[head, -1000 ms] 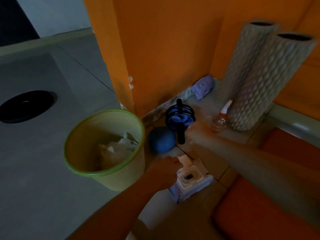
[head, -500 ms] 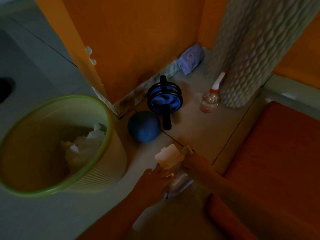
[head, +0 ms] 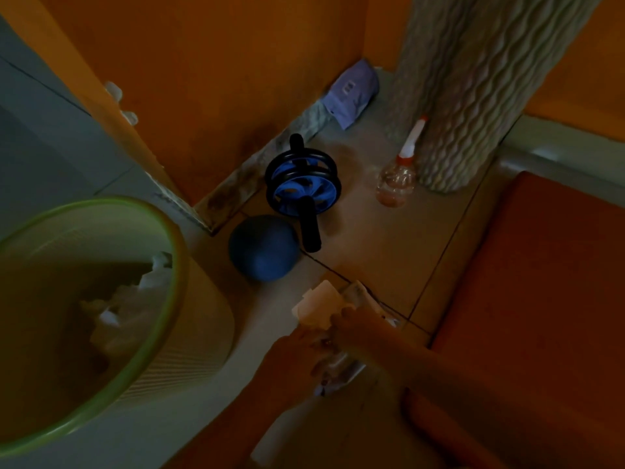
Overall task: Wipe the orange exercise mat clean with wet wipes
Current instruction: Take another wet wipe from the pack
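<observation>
Our right hand [head: 351, 321] pinches a white wet wipe [head: 316, 304]. The wipe sticks up from the pack of wipes [head: 341, 370] and points far and left. Our left hand [head: 294, 350] lies on the pack, but it is too dark to tell if it grips. The orange mat [head: 548, 299] lies on the right, and its long side runs from near to far. A green bin [head: 101, 207] stands on the left.

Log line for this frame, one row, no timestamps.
step: drawing wet wipe from wipes pack | right hand: pinches wipe | left hand: holds pack | orange mat: no hand on it
</observation>
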A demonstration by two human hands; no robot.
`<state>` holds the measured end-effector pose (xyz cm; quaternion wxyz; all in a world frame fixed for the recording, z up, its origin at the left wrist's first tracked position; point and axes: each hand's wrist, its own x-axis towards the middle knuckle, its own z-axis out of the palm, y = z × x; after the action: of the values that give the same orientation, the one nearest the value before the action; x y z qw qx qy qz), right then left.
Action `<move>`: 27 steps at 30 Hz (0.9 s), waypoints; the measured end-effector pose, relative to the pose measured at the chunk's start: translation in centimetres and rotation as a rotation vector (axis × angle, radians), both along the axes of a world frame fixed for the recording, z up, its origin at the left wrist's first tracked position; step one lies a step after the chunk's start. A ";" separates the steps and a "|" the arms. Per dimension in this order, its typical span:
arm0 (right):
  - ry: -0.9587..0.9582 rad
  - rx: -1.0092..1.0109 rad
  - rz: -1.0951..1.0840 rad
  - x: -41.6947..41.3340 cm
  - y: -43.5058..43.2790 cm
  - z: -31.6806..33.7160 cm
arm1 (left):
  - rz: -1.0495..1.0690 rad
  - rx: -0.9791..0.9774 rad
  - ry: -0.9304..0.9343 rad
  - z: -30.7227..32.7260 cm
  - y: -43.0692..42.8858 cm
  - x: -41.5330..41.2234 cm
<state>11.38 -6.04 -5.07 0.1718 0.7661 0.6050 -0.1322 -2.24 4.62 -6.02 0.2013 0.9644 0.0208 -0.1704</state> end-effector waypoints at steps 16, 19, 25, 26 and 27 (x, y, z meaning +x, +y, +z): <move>0.166 -0.025 0.022 1.1 -0.8 0.6 | 0.086 -0.085 0.014 0.4 0.1 0.2; 0.158 0.052 0.021 0.8 -1.0 0.3 | 0.090 -0.046 0.021 0.1 0.1 0.3; 0.328 0.267 -0.140 0.3 -1.0 -0.5 | 0.060 -0.054 0.058 0.5 0.2 0.3; 0.376 0.297 -0.228 0.4 -1.4 -0.4 | 0.065 -0.055 0.057 0.6 0.1 0.2; 0.424 0.321 -0.319 0.5 -1.7 -0.4 | 0.072 -0.054 0.051 0.7 0.0 0.2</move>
<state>11.90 -7.79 -5.47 -0.1043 0.8241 0.5126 -0.2173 -2.06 4.64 -5.29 0.2327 0.9526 0.0559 -0.1880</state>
